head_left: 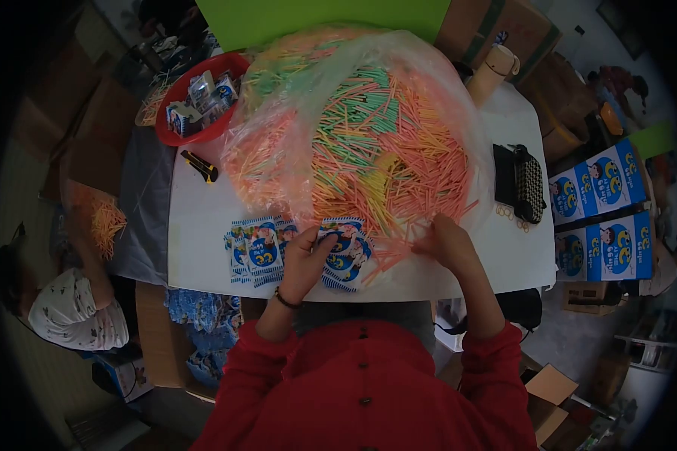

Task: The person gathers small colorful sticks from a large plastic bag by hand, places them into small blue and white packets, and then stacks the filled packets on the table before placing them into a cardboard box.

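My left hand [303, 264], with a dark band at the wrist, is closed at the left edge of a blue-and-white printed packet [346, 263]; its thumb overlaps the packet. More such packets [262, 244] lie fanned out left of this hand. My right hand [445, 242] is at the front edge of the pile of coloured sticks, its fingers bent and close together. What they hold is too small to make out. Several loose pink sticks [387, 255] lie between my hands. A large clear plastic bag [289, 161] lies open around the pink, green and yellow sticks [421, 165].
A red basin [165, 135] with packets and a yellow-black cutter [200, 167] are at the table's left. A tan bottle [493, 75], a checked pouch [530, 184] and a dark pad [505, 174] are at the right. Blue cartons [605, 248] stand beyond; another person [83, 301] sits left.
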`<state>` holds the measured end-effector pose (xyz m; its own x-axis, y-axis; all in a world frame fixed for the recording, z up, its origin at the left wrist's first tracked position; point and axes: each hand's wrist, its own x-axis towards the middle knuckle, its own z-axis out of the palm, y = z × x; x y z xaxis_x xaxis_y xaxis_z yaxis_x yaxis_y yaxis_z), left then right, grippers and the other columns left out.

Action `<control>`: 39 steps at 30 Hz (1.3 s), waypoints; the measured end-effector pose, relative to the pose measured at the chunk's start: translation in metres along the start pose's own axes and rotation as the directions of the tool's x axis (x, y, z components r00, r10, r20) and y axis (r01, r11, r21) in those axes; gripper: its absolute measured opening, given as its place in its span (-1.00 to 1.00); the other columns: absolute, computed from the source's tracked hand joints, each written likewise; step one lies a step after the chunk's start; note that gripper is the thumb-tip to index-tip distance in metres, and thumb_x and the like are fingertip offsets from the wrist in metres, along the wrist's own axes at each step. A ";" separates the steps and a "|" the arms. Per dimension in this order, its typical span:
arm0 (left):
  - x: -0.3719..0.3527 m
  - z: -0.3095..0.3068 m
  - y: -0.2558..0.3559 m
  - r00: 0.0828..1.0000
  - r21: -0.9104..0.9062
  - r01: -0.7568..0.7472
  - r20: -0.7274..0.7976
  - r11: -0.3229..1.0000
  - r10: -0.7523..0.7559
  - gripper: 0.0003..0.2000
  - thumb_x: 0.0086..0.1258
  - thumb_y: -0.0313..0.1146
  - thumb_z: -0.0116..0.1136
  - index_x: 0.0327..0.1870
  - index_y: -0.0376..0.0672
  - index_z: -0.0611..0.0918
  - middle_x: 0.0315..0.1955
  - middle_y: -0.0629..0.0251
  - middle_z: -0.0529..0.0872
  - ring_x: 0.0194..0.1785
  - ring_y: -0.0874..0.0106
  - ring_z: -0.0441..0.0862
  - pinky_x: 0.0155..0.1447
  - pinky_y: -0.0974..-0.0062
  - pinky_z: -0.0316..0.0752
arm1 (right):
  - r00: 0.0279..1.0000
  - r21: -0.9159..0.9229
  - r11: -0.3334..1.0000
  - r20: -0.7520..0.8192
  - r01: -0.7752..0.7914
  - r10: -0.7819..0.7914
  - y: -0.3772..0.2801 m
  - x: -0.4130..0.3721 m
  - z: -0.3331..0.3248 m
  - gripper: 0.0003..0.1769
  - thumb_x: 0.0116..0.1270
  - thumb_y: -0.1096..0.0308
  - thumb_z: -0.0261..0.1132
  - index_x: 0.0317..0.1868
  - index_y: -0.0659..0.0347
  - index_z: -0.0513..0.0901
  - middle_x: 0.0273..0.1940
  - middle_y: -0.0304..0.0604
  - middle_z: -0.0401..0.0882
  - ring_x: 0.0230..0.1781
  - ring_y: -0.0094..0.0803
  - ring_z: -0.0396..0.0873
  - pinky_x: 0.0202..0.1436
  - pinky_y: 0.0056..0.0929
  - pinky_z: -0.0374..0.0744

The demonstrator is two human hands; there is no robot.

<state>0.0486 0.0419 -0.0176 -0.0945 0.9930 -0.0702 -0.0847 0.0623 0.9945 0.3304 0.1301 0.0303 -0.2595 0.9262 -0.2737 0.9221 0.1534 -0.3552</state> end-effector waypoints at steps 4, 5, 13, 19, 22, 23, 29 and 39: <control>0.000 0.003 -0.005 1.000 0.019 0.021 0.011 1.000 -0.021 -0.80 0.46 -0.52 0.08 0.03 -0.31 0.62 -0.14 0.31 0.74 -0.11 0.60 0.65 0.00 0.63 0.55 | 0.999 -0.025 0.999 0.007 0.043 -0.043 0.003 0.002 0.010 -0.69 0.12 0.34 0.37 -0.23 0.40 0.53 -0.20 0.15 0.59 -0.17 0.07 0.61 -0.13 -0.12 0.56; 0.001 0.002 -0.004 1.000 0.020 0.020 0.012 1.000 -0.020 -0.80 0.46 -0.52 0.08 0.03 -0.31 0.62 -0.14 0.31 0.74 -0.11 0.60 0.65 0.00 0.63 0.55 | 0.990 -0.042 0.990 0.017 0.138 -0.137 0.011 0.002 0.011 -0.72 0.11 0.38 0.33 -0.25 0.41 0.54 -0.17 0.18 0.57 -0.14 0.08 0.59 -0.09 -0.12 0.57; -0.004 0.002 0.010 1.000 -0.157 0.028 0.018 0.987 -0.025 -0.80 0.45 -0.51 0.09 0.03 -0.31 0.62 -0.16 0.33 0.75 -0.12 0.60 0.66 -0.01 0.65 0.54 | 0.848 -0.202 0.854 -0.145 0.479 -0.510 0.038 0.001 0.024 -0.73 0.11 0.49 0.30 -0.17 0.37 0.50 -0.14 0.14 0.50 -0.15 0.03 0.53 -0.04 -0.18 0.54; 0.002 0.007 0.008 0.999 -0.217 0.025 -0.018 0.976 -0.030 -0.83 0.45 -0.48 0.12 -0.02 -0.29 0.64 -0.19 0.37 0.74 -0.17 0.66 0.63 -0.07 0.68 0.52 | 0.963 0.757 0.598 -0.245 0.263 -0.113 0.022 0.003 0.032 -0.65 0.25 0.61 0.18 0.05 0.26 0.43 -0.11 0.01 0.52 -0.01 -0.19 0.51 0.11 -0.40 0.46; 0.008 0.010 0.001 0.997 -0.213 0.073 0.008 0.974 -0.073 -0.82 0.45 -0.48 0.12 0.00 -0.28 0.63 -0.20 0.38 0.74 -0.16 0.65 0.64 -0.06 0.67 0.53 | 0.926 0.819 0.444 -0.369 0.364 -0.077 0.021 0.015 0.051 -0.72 0.35 0.62 0.11 0.06 0.25 0.46 -0.09 -0.05 0.52 -0.03 -0.32 0.53 0.09 -0.47 0.47; 0.009 0.010 0.000 0.998 -0.208 0.067 0.010 0.976 -0.067 -0.82 0.45 -0.48 0.12 0.00 -0.28 0.63 -0.20 0.38 0.74 -0.16 0.65 0.64 -0.06 0.67 0.53 | 0.896 0.695 0.577 -0.410 0.429 -0.172 0.025 0.019 0.055 -0.77 0.39 0.59 0.09 0.03 0.24 0.48 -0.09 -0.12 0.53 -0.06 -0.40 0.52 0.07 -0.50 0.46; 0.011 0.017 0.013 0.982 -0.529 0.174 0.028 0.830 -0.188 -0.81 0.48 -0.42 0.10 0.02 -0.25 0.62 -0.15 0.33 0.73 -0.15 0.56 0.68 -0.06 0.62 0.58 | 0.925 0.710 0.602 -0.350 0.365 -0.148 0.025 0.018 0.050 -0.85 0.47 0.53 0.03 -0.06 0.25 0.53 -0.09 -0.19 0.58 -0.09 -0.47 0.53 0.08 -0.53 0.45; -0.001 0.031 0.003 0.965 -0.441 0.261 0.094 0.859 -0.245 -0.84 0.43 -0.43 0.16 -0.10 -0.30 0.69 -0.26 0.33 0.76 -0.22 0.59 0.68 -0.10 0.64 0.58 | 0.982 0.956 -0.225 -0.184 0.187 0.035 -0.009 0.005 0.027 -0.73 0.58 0.25 -0.02 -0.12 0.27 0.51 -0.11 -0.11 0.62 -0.05 -0.34 0.59 0.16 -0.36 0.50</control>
<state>0.0794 0.0441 -0.0125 0.0232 0.9525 -0.3038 -0.5346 0.2686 0.8013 0.3125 0.1243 0.0078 -0.1700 0.9785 -0.1167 -0.5304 -0.1907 -0.8260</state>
